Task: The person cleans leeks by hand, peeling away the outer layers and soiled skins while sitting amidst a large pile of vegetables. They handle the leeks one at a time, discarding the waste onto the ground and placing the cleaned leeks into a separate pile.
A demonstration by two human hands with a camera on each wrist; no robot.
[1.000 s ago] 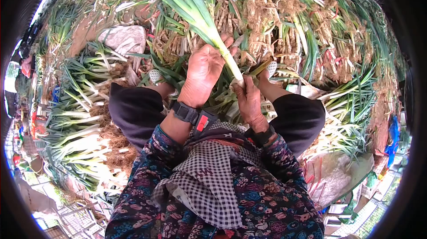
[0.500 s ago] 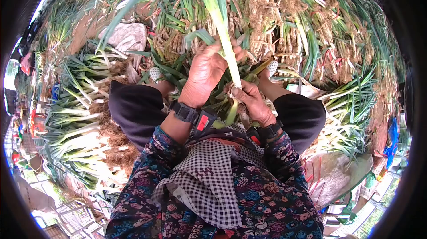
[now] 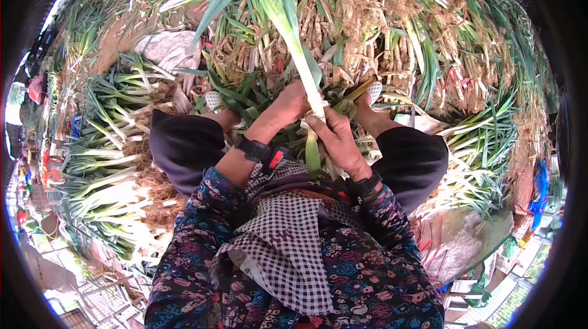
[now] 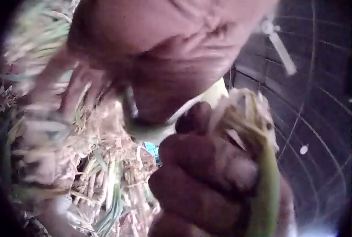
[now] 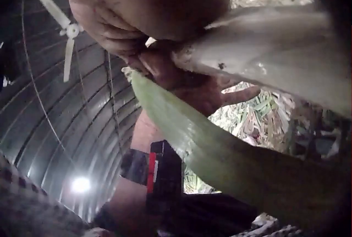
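In the head view, a long leek [image 3: 297, 53] slants upward, its green leaves away from the body. The right hand [image 3: 340, 142] grips its white lower end, and a loose green leaf [image 3: 313, 156] hangs below. The left hand [image 3: 288, 108] is beside and partly behind the stalk. In the left wrist view, the right hand's curled fingers [image 4: 203, 182] are close under the left hand [image 4: 165, 33], with a green leaf [image 4: 267, 193] beside them. The right wrist view shows the left hand [image 5: 192, 91] with some fingers extended, partly hidden by the leaf [image 5: 192, 132] and pale stalk [image 5: 264, 53].
Trimmed-looking leeks [image 3: 110, 176] lie in a pile at the left, more [image 3: 481, 151] at the right. Bundles with roots [image 3: 361, 29] cover the ground in front. A pale sack [image 3: 171, 50] is at the upper left, another [image 3: 459, 243] at the lower right.
The left hand has moved down along the stalk toward the right hand. The leek's leafy end has shifted, and a green leaf now hangs below its lower end.
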